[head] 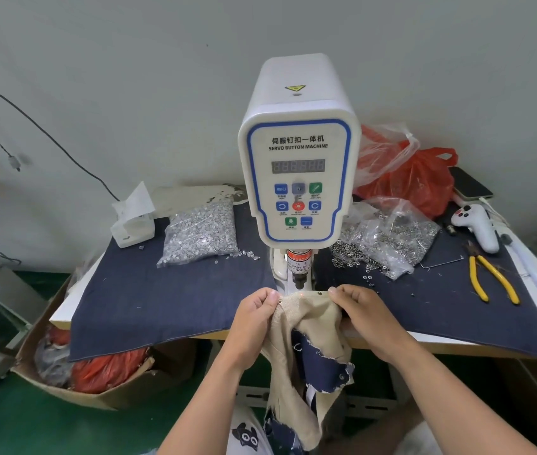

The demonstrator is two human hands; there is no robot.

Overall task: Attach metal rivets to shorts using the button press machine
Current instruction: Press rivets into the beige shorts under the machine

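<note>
From the head camera we see our left hand [255, 310] and right hand [364, 311] each pinching the top edge of the beige shorts [310, 326], stretched between them just below the head of the button press machine [298, 178]. Two metal rivets [319, 293] sit along that edge, and a red light dot falls between them. On the dark cloth-covered table [162, 300] lie a bag of rivets [201, 231] to the left and yellow-handled pliers [490, 277] to the right.
</note>
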